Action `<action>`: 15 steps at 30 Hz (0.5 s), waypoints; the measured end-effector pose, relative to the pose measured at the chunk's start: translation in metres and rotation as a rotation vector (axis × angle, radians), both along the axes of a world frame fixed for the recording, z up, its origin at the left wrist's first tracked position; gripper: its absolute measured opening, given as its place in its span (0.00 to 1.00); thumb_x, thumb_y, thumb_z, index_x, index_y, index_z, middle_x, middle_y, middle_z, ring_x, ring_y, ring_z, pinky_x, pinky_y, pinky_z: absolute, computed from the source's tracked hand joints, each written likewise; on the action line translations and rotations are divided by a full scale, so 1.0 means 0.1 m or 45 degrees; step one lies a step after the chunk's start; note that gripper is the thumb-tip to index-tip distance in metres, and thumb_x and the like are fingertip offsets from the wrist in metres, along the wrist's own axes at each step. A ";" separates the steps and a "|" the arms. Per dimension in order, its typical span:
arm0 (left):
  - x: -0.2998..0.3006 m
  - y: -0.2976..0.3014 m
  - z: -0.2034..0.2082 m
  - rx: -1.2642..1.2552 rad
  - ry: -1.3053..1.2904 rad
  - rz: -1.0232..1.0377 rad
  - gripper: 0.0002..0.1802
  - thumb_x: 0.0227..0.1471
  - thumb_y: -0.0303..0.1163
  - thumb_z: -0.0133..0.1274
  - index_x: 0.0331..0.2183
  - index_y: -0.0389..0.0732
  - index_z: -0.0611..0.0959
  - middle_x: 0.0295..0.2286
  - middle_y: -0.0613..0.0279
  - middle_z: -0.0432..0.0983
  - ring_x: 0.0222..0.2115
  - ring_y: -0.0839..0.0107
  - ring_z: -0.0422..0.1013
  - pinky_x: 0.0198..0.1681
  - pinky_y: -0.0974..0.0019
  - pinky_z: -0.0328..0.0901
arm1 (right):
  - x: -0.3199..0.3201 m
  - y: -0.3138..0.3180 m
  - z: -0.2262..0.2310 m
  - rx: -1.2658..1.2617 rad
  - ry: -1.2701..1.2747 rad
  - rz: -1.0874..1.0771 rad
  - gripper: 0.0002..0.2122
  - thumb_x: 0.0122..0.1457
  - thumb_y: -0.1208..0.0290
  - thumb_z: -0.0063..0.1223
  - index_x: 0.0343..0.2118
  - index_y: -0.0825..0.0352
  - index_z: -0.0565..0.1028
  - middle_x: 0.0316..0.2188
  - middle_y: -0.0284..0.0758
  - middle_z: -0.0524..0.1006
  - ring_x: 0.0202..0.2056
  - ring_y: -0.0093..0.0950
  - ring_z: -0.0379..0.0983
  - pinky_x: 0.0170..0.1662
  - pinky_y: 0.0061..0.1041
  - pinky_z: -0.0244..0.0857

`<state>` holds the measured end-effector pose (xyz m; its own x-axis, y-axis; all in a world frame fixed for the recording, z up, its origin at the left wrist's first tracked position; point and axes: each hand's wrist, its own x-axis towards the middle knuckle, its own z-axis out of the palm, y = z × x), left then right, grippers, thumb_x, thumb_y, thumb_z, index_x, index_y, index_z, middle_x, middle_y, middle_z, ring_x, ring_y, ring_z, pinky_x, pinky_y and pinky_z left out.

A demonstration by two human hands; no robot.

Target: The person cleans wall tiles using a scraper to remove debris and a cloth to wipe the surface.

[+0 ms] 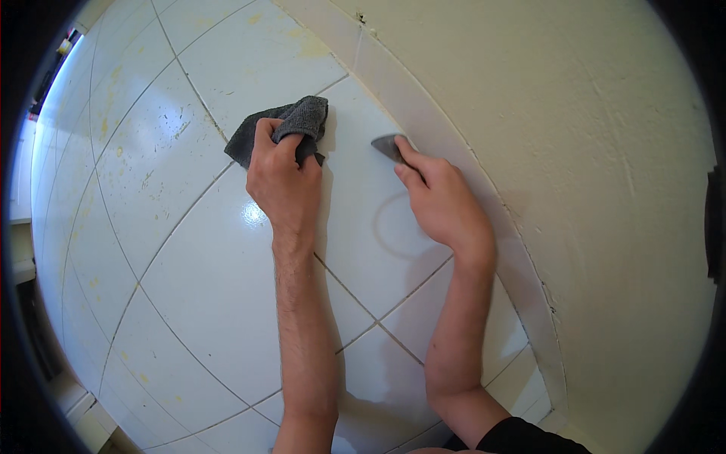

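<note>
My left hand is closed on a dark grey cloth, which is bunched against the white tiled floor. Part of the cloth wraps up over the fingers. To its right, my right hand grips a scraper with a flat metal blade. The blade points left and sits close to the floor; whether it touches the tile I cannot tell. Most of the scraper's handle is hidden inside the hand.
A pale skirting strip runs along the foot of the cream wall on the right. Yellow stains and dark specks mark the tiles at the upper left. Light-coloured furniture stands at the lower left edge.
</note>
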<state>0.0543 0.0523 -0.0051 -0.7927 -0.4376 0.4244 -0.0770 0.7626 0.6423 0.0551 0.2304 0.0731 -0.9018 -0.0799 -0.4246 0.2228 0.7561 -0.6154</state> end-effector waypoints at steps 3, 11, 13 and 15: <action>0.00 0.00 0.01 -0.017 0.004 -0.007 0.11 0.39 0.16 0.58 0.29 0.38 0.86 0.36 0.65 0.75 0.31 0.60 0.75 0.30 0.58 0.69 | -0.01 0.02 0.06 0.007 -0.007 -0.002 0.21 0.70 0.67 0.45 0.63 0.67 0.70 0.40 0.56 0.80 0.43 0.52 0.77 0.48 0.45 0.68; 0.01 -0.01 0.00 0.017 -0.022 0.005 0.11 0.39 0.16 0.58 0.30 0.38 0.86 0.36 0.65 0.75 0.31 0.60 0.75 0.31 0.57 0.69 | 0.00 0.03 0.06 0.030 -0.071 0.027 0.21 0.70 0.67 0.44 0.63 0.68 0.69 0.40 0.55 0.80 0.42 0.51 0.77 0.48 0.44 0.68; 0.00 0.00 0.01 -0.002 0.000 -0.002 0.12 0.39 0.16 0.58 0.30 0.38 0.86 0.37 0.65 0.75 0.31 0.60 0.75 0.31 0.57 0.69 | -0.05 0.05 0.12 -0.015 -0.150 -0.013 0.21 0.71 0.66 0.44 0.64 0.67 0.69 0.41 0.55 0.80 0.44 0.51 0.77 0.49 0.44 0.68; 0.00 0.00 0.01 -0.025 0.017 -0.010 0.12 0.39 0.16 0.58 0.30 0.38 0.86 0.37 0.65 0.75 0.31 0.60 0.75 0.30 0.57 0.69 | 0.00 -0.01 0.06 0.021 -0.050 -0.006 0.21 0.71 0.66 0.44 0.64 0.67 0.70 0.41 0.55 0.80 0.43 0.51 0.77 0.49 0.45 0.67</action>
